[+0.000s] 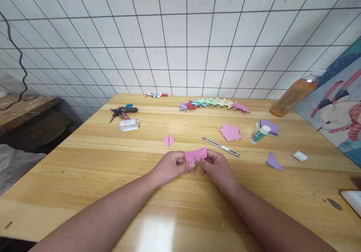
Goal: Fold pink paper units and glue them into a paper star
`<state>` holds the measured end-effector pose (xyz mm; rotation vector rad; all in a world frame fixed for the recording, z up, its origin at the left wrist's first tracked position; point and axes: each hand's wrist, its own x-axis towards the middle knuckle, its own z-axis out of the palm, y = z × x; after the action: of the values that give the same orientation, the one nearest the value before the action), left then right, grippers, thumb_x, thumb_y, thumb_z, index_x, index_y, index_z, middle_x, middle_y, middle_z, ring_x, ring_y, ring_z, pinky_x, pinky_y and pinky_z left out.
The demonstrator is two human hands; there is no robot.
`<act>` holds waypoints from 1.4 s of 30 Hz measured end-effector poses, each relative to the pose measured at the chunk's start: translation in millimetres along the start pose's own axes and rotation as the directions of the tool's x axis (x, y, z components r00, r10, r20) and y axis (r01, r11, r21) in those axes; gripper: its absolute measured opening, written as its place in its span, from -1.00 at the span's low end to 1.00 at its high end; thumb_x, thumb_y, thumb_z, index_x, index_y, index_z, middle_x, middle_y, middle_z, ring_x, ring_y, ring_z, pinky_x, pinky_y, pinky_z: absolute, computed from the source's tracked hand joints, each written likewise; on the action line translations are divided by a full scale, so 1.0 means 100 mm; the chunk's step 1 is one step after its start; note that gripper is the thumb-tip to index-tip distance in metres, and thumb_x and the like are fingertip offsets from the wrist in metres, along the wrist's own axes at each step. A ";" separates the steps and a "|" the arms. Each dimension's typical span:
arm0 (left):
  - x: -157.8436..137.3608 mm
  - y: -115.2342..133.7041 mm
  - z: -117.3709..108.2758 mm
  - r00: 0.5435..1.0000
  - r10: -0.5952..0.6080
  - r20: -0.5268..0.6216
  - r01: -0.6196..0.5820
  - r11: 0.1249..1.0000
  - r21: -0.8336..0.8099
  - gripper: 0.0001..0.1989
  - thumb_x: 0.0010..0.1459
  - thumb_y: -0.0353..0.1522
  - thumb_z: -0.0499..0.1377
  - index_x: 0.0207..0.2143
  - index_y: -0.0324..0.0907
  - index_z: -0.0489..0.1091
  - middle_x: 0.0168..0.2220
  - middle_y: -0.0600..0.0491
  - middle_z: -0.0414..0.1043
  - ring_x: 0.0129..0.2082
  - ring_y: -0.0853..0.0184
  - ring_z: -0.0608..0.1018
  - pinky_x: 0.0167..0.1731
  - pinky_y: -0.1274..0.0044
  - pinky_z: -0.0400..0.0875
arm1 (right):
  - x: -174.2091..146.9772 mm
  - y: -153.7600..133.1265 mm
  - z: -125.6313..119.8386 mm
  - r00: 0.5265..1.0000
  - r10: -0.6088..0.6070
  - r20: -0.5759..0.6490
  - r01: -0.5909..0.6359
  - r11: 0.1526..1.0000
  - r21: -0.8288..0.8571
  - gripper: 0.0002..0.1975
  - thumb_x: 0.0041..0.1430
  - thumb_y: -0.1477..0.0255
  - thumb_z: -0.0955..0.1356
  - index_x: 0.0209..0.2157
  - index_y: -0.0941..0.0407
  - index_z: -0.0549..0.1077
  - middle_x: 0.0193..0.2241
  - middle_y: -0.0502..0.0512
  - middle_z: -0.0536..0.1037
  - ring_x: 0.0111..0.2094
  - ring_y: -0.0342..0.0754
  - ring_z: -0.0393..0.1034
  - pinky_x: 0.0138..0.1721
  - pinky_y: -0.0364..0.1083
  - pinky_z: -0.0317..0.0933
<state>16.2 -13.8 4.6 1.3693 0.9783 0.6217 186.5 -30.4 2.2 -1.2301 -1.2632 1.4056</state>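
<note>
Between my two hands is a small pink piece of folded paper (195,153), held just above the table. My left hand (172,165) pinches its left end between thumb and fingers. On the right end, my right hand (216,167) grips it the same way, thumb on the near side. Beyond my left hand lies a folded pink paper piece (168,140) with pointed tips. A slim craft knife (220,147) rests slantwise just past my right hand. Farther back sits a stack of pink paper (230,132).
Along the wall stand colourful folded paper stars (211,102) and a marker (156,95). Keys (123,111) and a small white box (129,124) lie left. On the right are a glue bottle (259,135), purple papers (270,127), a purple triangle (274,161), an eraser (299,156) and a drink bottle (293,95).
</note>
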 end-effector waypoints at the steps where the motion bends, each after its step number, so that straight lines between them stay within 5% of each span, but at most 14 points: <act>1: 0.01 -0.01 0.00 1.000 0.009 0.000 -0.009 1.000 0.000 -0.64 -0.03 -0.16 0.21 -0.32 -0.30 0.45 -0.46 -0.01 0.49 -0.45 0.37 0.49 -0.38 0.57 0.34 | 0.00 -0.01 0.01 1.000 0.000 0.001 0.000 1.000 -0.007 -0.73 -0.06 0.26 0.38 -0.40 0.18 0.48 -0.53 0.04 0.48 -0.57 -0.18 0.26 -0.55 -0.18 0.21; 9: 0.01 0.01 0.02 1.000 0.006 -0.030 -0.003 0.992 0.123 -0.64 0.02 -0.14 0.15 -0.52 -0.29 0.45 -0.52 -0.03 0.51 -0.54 0.41 0.48 -0.46 0.59 0.35 | -0.01 -0.02 0.03 1.000 0.018 -0.014 -0.018 1.000 -0.023 -0.74 -0.09 0.25 0.39 -0.42 0.16 0.50 -0.54 0.01 0.49 -0.57 -0.17 0.27 -0.55 -0.18 0.21; 22: 0.01 -0.01 0.03 0.997 0.062 -0.044 -0.057 0.992 0.110 -0.68 0.03 -0.21 0.16 -0.28 -0.28 0.45 -0.47 0.00 0.51 -0.44 0.34 0.53 -0.40 0.57 0.36 | 0.01 0.00 0.01 0.999 0.034 -0.034 -0.035 0.999 -0.033 -0.70 -0.09 0.21 0.39 -0.39 0.15 0.51 -0.50 0.04 0.51 -0.52 -0.13 0.33 -0.53 -0.17 0.24; 35: 0.01 0.04 0.04 0.996 0.084 -0.007 -0.084 0.996 0.027 -0.71 -0.01 -0.19 0.19 -0.41 -0.28 0.46 -0.48 0.00 0.51 -0.45 0.33 0.53 -0.39 0.56 0.38 | 0.00 0.00 0.02 0.999 0.000 0.041 0.002 0.999 -0.042 -0.75 -0.15 0.33 0.43 -0.36 0.14 0.49 -0.49 -0.01 0.51 -0.54 -0.18 0.29 -0.50 -0.19 0.19; 42: 0.00 0.00 0.00 0.990 0.137 -0.030 -0.127 0.970 0.208 -0.75 0.04 -0.24 0.14 -0.48 -0.27 0.44 -0.50 0.00 0.50 -0.46 0.34 0.52 -0.41 0.58 0.35 | 0.01 0.00 0.00 0.998 0.061 0.014 -0.060 0.998 -0.030 -0.78 -0.15 0.29 0.42 -0.47 0.15 0.49 -0.54 0.01 0.47 -0.51 -0.15 0.29 -0.48 -0.17 0.22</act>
<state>15.9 -14.0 4.9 1.6203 1.0146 0.6669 186.8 -29.5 1.9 -1.2902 -1.2706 1.4462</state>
